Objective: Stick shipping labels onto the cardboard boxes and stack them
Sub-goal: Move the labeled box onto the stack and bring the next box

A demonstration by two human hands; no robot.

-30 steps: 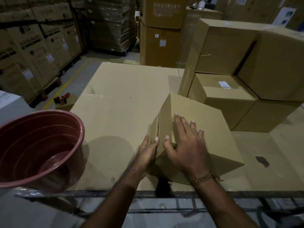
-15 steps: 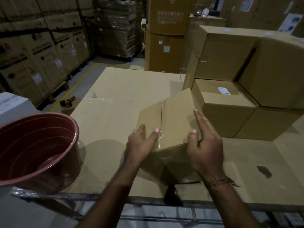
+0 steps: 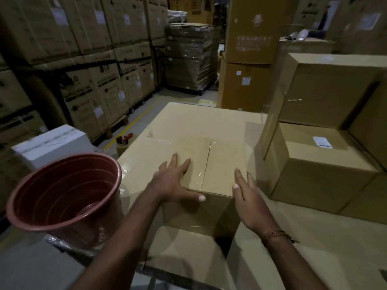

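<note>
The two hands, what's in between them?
In the head view, the cardboard box with its taped seam lies between the left hand and right hand.

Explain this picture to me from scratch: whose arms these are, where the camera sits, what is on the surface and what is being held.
There is no machine here. The arms belong to a person wearing a camera on the head, so you look forward and down at their own hands. The left hand lies flat with spread fingers on top of a taped box. The right hand is open beside the box's right edge; I cannot tell if it touches. Neither hand grips anything. The box stands on a cardboard-covered table. A red bucket is at the left. At the right is a stack of boxes; one carries a white label.
</note>
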